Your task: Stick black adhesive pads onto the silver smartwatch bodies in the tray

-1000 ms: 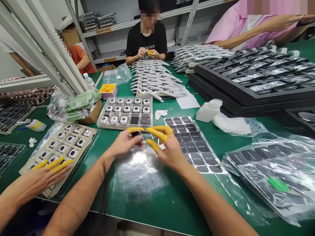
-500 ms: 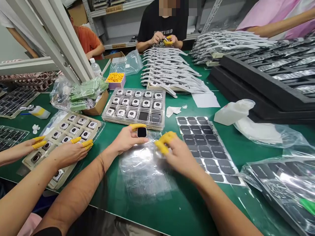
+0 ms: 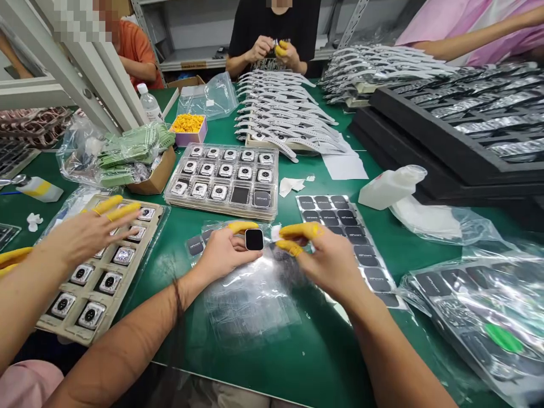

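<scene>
My left hand (image 3: 223,252), a yellow cot on its index finger, grips a smartwatch case (image 3: 254,240) by its edges, its dark screen facing me. Close to its right, my right hand (image 3: 329,258) pinches a small white piece (image 3: 276,233) between yellow-covered fingertips; its material is unclear. A narrow gap parts the piece from the watch. Beneath both hands lie clear plastic films (image 3: 253,317). Dark printed squares (image 3: 195,245) show beside my left hand. A sheet of black square stickers (image 3: 369,255) lies partly behind my right hand.
A clear tray (image 3: 221,211) of watch cases stands behind my hands. At left, a co-worker's hand (image 3: 91,229) hovers over another tray (image 3: 127,294). A white bottle (image 3: 389,190), black foam trays (image 3: 429,161) and a plastic-wrapped stack (image 3: 471,317) occupy the right side.
The view has shifted slightly. My right hand now shows a white piece at its fingertips, near the watch. Dark squares now show beside my left hand. The co-worker's hand has lifted off the tray.
</scene>
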### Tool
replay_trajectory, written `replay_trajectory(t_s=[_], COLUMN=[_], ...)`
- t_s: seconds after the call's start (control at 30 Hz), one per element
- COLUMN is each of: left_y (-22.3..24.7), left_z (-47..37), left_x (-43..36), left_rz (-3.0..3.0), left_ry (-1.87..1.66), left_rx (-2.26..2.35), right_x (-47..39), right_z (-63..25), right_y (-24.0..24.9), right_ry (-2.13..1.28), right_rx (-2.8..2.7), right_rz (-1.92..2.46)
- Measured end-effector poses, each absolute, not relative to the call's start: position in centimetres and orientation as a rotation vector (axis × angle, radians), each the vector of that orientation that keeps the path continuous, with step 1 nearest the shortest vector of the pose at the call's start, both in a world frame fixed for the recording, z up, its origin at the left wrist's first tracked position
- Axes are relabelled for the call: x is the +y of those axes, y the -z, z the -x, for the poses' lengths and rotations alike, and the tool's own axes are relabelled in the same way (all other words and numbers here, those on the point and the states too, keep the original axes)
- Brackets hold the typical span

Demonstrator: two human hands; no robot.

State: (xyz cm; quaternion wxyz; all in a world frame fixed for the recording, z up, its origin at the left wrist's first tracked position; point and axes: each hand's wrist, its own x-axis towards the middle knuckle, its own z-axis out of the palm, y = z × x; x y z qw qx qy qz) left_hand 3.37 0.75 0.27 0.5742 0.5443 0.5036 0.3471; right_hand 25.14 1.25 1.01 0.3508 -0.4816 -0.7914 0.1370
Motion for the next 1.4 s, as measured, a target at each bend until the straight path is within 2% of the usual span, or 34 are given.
replay_trajectory(t_s=[0.1, 0.33, 0.43, 0.5, 0.6, 0.73, 0.87, 1.13, 1.23, 1.4], left_y=[-0.3, -0.4, -0.8, -1.6, -3.0, -4.1, -4.0, -4.0, -4.1, -4.0], left_z=[-3.4, -3.7, -3.7, -3.3, -1.5, 1.6, 2.9, 2.8, 3.7, 5.5], left_x=[0.8, 0.7, 0.8, 1.4, 3.1, 5.1, 5.7, 5.1, 4.9, 4.9], left_rz=[-1.287, -1.343, -1.262, -1.128, -1.017, -1.002, -0.927, -0.945, -1.076, -1.056], left_ry=[-0.833, -0.786, -0.785, -0.932, -1.365, -1.77, -1.838, -1.583, -1.278, -0.732], left_rx=[1.102, 1.168, 1.194, 1.21, 1.203, 1.205, 1.232, 1.257, 1.343, 1.268], right_x=[1.5, 1.7, 2.0, 1.9, 1.4, 1.3, 2.1, 2.1, 2.1, 2.0], right_z=[-23.0, -22.0, -23.1, -24.0, -23.6, -18.2, -12.7, -11.8, -12.7, -14.0], right_y=[-0.8, 0.6, 0.7, 0.5, -0.3, -0.6, 1.1, 1.7, 1.3, 1.2], right_ry=[-0.412, -0.293, -0.194, -0.056, 0.056, -0.246, -0.269, -0.392, -0.371, -0.099], right_rx=[-2.03, -2.096, -2.063, -2.08, -2.001, -2.181, -2.186, -2.18, -2.154, -2.155], right_rz=[0.95, 0.903, 1.075, 1.233, 1.244, 1.028, 1.26, 1.34, 1.295, 1.081])
